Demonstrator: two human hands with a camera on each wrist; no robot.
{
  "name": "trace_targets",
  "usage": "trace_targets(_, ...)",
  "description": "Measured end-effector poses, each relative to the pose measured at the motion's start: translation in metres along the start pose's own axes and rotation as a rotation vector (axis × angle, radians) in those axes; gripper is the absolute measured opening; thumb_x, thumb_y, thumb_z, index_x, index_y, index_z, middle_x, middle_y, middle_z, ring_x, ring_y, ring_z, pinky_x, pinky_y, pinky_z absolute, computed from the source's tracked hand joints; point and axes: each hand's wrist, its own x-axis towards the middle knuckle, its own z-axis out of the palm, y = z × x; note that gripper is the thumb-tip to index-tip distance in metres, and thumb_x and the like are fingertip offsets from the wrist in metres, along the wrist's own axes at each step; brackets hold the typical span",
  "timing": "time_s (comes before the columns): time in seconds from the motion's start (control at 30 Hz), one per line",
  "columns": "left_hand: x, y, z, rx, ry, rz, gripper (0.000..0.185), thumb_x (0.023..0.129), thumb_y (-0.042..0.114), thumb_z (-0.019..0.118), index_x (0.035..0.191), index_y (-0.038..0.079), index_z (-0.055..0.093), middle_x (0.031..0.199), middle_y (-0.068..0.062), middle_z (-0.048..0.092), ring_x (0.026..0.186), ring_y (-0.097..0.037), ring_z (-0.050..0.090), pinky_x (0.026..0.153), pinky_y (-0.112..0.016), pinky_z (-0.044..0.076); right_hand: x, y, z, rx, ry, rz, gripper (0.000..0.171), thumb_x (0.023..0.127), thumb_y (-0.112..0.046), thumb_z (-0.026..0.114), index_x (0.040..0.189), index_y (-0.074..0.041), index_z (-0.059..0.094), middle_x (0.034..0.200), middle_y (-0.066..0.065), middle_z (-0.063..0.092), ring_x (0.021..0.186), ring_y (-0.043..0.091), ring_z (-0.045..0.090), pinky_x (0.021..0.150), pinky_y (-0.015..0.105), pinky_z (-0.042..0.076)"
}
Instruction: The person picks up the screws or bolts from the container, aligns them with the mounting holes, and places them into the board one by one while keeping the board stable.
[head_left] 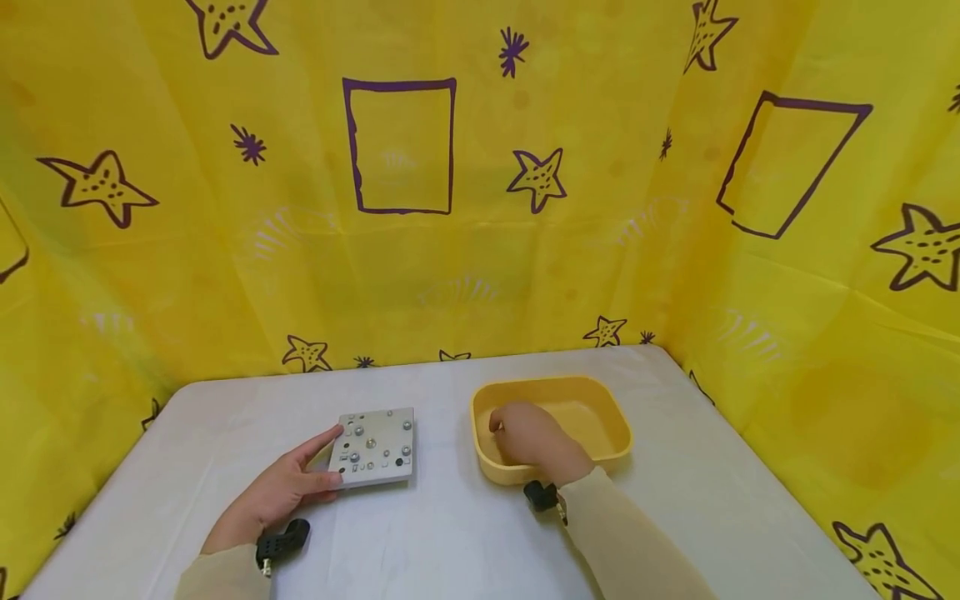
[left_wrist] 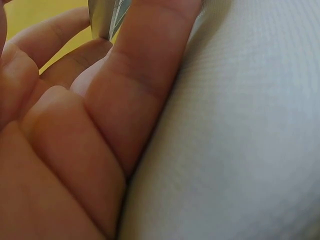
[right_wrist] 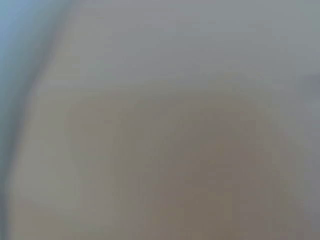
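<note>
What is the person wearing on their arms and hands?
Both arms are covered by long, pale beige sleeves that end at the wrists. The left hand and the right hand are bare, with no gloves. A small black camera is strapped under the left wrist, and another small black device sits at the right wrist. No rings or markings show.

A white cloth-covered table [head_left: 450,542] is lying under everything, while a yellow plastic backdrop printed with purple stars and rectangles [head_left: 480,233] is hanging around it.
</note>
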Motion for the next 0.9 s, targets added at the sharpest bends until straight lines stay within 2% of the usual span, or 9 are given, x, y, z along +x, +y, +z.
trace_targets(0.1, 0.000, -0.001, 0.000, 0.006, 0.002, -0.001, 0.093, 0.082, 0.011, 0.082, 0.159, 0.021, 0.030, 0.157, -0.024, 0.027, 0.104, -0.027, 0.061, 0.081, -0.038, 0.057, 0.001, -0.002, -0.013, 0.153, 0.029, -0.001, 0.017, 0.102, -0.014, 0.056, 0.108, -0.011, 0.071, 0.102, 0.001, 0.069, 0.090, 0.019, 0.060, 0.085, 0.038, 0.051)
trace_targets(0.2, 0.000, -0.002, -0.001, 0.007, 0.004, 0.003, 0.093, 0.082, 0.011, 0.082, 0.159, 0.021, 0.030, 0.156, -0.024, 0.029, 0.104, -0.027, 0.061, 0.081, -0.038, 0.057, 0.008, -0.009, -0.032, 0.445, 0.018, 0.022, 0.015, 0.104, -0.016, 0.054, 0.111, -0.011, 0.068, 0.101, 0.010, 0.067, 0.083, 0.027, 0.060, 0.073, 0.037, 0.053)
trace_targets(0.3, 0.001, -0.002, -0.001, 0.004, 0.008, 0.002, 0.092, 0.082, 0.012, 0.082, 0.158, 0.021, 0.030, 0.156, -0.024, 0.028, 0.104, -0.027, 0.061, 0.081, -0.038, 0.057, 0.020, -0.023, -0.047, 0.712, -0.008, 0.075, 0.016, 0.105, -0.019, 0.054, 0.111, -0.012, 0.067, 0.099, 0.014, 0.064, 0.081, 0.033, 0.061, 0.067, 0.037, 0.052)
trace_targets(0.37, 0.001, -0.001, -0.001, -0.001, 0.009, -0.001, 0.092, 0.082, 0.012, 0.082, 0.158, 0.021, 0.031, 0.157, -0.023, 0.026, 0.104, -0.027, 0.061, 0.080, -0.038, 0.057, 0.031, -0.034, -0.051, 0.808, -0.021, 0.095, 0.016, 0.104, -0.023, 0.055, 0.111, -0.013, 0.066, 0.100, 0.015, 0.065, 0.085, 0.035, 0.063, 0.069, 0.038, 0.053)
trace_targets(0.43, 0.000, -0.001, -0.001, -0.006, 0.012, -0.006, 0.092, 0.082, 0.011, 0.082, 0.158, 0.021, 0.031, 0.158, -0.023, 0.023, 0.104, -0.027, 0.061, 0.080, -0.038, 0.057, 0.044, -0.045, -0.049, 0.862, -0.033, 0.100, 0.018, 0.104, -0.026, 0.056, 0.111, -0.013, 0.066, 0.101, 0.015, 0.065, 0.084, 0.031, 0.064, 0.071, 0.039, 0.053)
trace_targets(0.57, -0.001, 0.000, -0.001, -0.006, 0.019, -0.017, 0.092, 0.082, 0.011, 0.082, 0.158, 0.022, 0.032, 0.158, -0.023, 0.022, 0.105, -0.027, 0.060, 0.080, -0.039, 0.057, 0.073, -0.068, -0.033, 0.912, -0.045, 0.085, 0.019, 0.103, -0.027, 0.058, 0.108, -0.011, 0.066, 0.098, 0.012, 0.065, 0.080, 0.027, 0.065, 0.067, 0.033, 0.051)
trace_targets(0.7, -0.001, 0.001, -0.001, 0.014, 0.027, -0.022, 0.092, 0.081, 0.013, 0.083, 0.158, 0.024, 0.033, 0.157, -0.023, 0.025, 0.105, -0.028, 0.060, 0.080, -0.039, 0.057, 0.093, -0.092, -0.013, 0.885, -0.039, 0.078, 0.016, 0.102, -0.024, 0.059, 0.104, -0.011, 0.068, 0.092, 0.007, 0.066, 0.079, 0.031, 0.066, 0.060, 0.030, 0.047)
trace_targets(0.8, -0.001, 0.002, -0.001, 0.029, 0.030, -0.023, 0.091, 0.081, 0.015, 0.083, 0.157, 0.025, 0.034, 0.158, -0.022, 0.024, 0.105, -0.028, 0.059, 0.081, -0.039, 0.057, 0.103, -0.112, 0.001, 0.817, -0.045, 0.074, 0.014, 0.102, -0.022, 0.060, 0.100, -0.012, 0.070, 0.091, 0.005, 0.066, 0.079, 0.032, 0.066, 0.059, 0.030, 0.048)
trace_targets(0.9, -0.001, 0.003, -0.002, 0.038, 0.030, -0.024, 0.091, 0.082, 0.015, 0.083, 0.157, 0.024, 0.034, 0.158, -0.022, 0.024, 0.105, -0.028, 0.058, 0.081, -0.039, 0.057, 0.110, -0.129, 0.012, 0.705, -0.049, 0.059, 0.015, 0.102, -0.021, 0.061, 0.100, -0.012, 0.072, 0.089, 0.003, 0.066, 0.071, 0.025, 0.065, 0.056, 0.027, 0.048)
